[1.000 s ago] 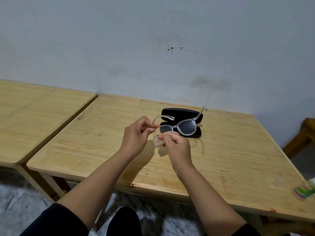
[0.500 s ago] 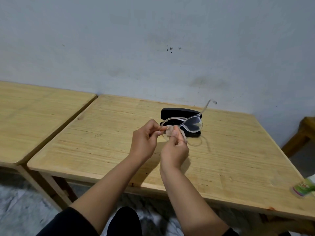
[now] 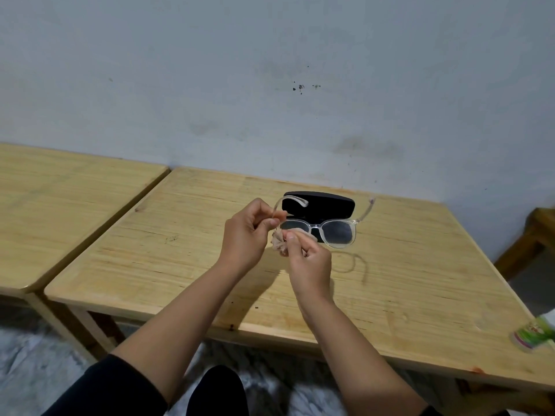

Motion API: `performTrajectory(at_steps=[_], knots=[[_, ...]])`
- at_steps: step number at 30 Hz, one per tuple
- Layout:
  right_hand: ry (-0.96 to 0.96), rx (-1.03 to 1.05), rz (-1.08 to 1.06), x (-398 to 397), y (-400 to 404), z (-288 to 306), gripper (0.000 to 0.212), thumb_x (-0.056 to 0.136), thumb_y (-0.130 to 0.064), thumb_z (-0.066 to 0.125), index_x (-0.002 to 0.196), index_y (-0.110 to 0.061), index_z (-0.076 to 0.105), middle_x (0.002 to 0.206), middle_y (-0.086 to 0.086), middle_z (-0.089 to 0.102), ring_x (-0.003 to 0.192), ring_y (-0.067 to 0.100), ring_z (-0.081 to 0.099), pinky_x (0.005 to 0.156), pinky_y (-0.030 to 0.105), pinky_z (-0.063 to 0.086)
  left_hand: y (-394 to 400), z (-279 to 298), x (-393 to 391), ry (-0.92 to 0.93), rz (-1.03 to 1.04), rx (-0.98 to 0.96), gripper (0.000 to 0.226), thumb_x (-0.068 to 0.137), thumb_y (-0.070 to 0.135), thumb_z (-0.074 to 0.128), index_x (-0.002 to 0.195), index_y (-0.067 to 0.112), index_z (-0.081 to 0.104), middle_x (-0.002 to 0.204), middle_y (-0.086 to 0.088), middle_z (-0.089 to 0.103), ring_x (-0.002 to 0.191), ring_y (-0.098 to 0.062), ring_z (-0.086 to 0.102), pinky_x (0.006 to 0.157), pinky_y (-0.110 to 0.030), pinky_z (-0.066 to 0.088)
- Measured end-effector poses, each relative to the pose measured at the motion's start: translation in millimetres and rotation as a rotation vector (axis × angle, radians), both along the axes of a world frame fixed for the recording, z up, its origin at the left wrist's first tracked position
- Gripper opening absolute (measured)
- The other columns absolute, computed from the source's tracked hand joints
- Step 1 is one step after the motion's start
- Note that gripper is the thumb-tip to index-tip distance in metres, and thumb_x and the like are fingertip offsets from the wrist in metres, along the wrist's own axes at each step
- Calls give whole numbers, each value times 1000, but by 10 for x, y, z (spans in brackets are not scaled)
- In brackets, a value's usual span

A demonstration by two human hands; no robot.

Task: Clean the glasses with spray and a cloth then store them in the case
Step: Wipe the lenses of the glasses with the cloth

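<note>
Clear-framed glasses (image 3: pixel 338 231) are held above the wooden table (image 3: pixel 405 274), temples unfolded and pointing away from me. My left hand (image 3: pixel 246 232) pinches the frame at its left hinge. My right hand (image 3: pixel 309 259) grips a small crumpled beige cloth (image 3: pixel 278 243) and presses it to the left lens. A black glasses case (image 3: pixel 327 202) lies on the table just behind the glasses; the frame covers part of it. I cannot tell whether the case is open or closed.
A white and green spray bottle (image 3: pixel 536 333) lies at the table's right front edge, cut off by the frame. A second wooden table (image 3: pixel 60 199) stands to the left. A wooden piece of furniture (image 3: pixel 537 232) stands at the far right against the wall.
The glasses have turned from edge-on, half a second ago, to facing me with both lenses showing. My right hand slid down and right with the cloth.
</note>
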State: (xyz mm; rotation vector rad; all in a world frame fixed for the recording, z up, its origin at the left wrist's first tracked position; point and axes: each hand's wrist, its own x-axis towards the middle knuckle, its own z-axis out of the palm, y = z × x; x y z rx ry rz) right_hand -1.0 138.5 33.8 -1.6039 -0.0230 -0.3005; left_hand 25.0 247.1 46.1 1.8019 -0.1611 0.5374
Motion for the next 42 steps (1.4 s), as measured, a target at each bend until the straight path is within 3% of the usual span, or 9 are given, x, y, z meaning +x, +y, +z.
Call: performTrajectory(at_steps=[4, 9, 13, 15, 23, 29, 33, 37, 42], knots=[[0, -55, 95, 9, -50, 5, 25, 91, -14, 55, 81, -30, 71, 88, -12, 71, 86, -1, 63, 71, 8, 45, 73, -49, 5, 8, 41, 13, 30, 85, -2, 57, 69, 22, 49, 86, 11, 72, 90, 2, 68, 78, -13, 51], [47, -63, 84, 11, -65, -55, 21, 93, -20, 54, 99, -23, 74, 101, -13, 70, 96, -4, 61, 76, 8, 45, 165, -47, -9, 17, 56, 12, 27, 84, -4, 60, 70, 19, 55, 84, 15, 70, 86, 7, 66, 75, -8, 49], [86, -47, 50, 18, -55, -44, 22, 94, -23, 53, 102, -23, 73, 99, -17, 68, 98, 1, 61, 82, 22, 49, 289, -59, -47, 31, 69, 6, 20, 80, -2, 66, 71, 15, 62, 72, 22, 71, 85, 6, 67, 77, -10, 51], [86, -37, 48, 13, -38, -41, 23, 94, -23, 51, 101, -22, 73, 97, -19, 67, 93, 0, 61, 79, 22, 49, 364, -45, -86, 37, 75, -2, 22, 78, -3, 68, 69, 16, 63, 71, 24, 71, 85, 5, 68, 77, -11, 51], [192, 67, -16, 7, -49, -137, 25, 95, -24, 49, 99, -25, 73, 104, -11, 70, 102, 10, 60, 85, 28, 49, 1031, 50, -267, 31, 290, 35, 25, 75, 1, 71, 66, 24, 65, 71, 25, 70, 81, 4, 67, 77, -9, 49], [253, 105, -29, 22, 8, -192, 28, 93, -24, 53, 76, -36, 72, 97, -10, 71, 103, 15, 61, 99, 44, 47, 1664, 17, -506, 17, 467, 109, 11, 78, -1, 68, 80, 9, 71, 81, 14, 70, 80, 11, 64, 78, -3, 46], [264, 83, -26, 11, 102, -274, 26, 91, -33, 54, 75, -41, 72, 98, -11, 72, 103, 17, 61, 98, 48, 46, 1916, -91, -637, 20, 547, 239, 16, 82, 0, 64, 86, 14, 71, 86, 4, 71, 79, 10, 63, 77, 0, 44], [270, 96, 7, -20, 169, -296, 24, 92, -29, 54, 76, -36, 71, 100, -7, 71, 103, 19, 61, 98, 46, 46, 2017, -219, -721, 24, 590, 360, 18, 83, -1, 62, 93, 10, 72, 93, -6, 72, 81, -10, 65, 77, -7, 44], [261, 107, 44, -72, 202, -293, 27, 94, -21, 51, 79, -31, 71, 97, -7, 71, 97, 14, 63, 93, 38, 47, 2065, -339, -752, 148, 583, 308, 19, 85, 3, 60, 97, 14, 71, 103, -6, 70, 91, -13, 63, 90, -26, 47]])
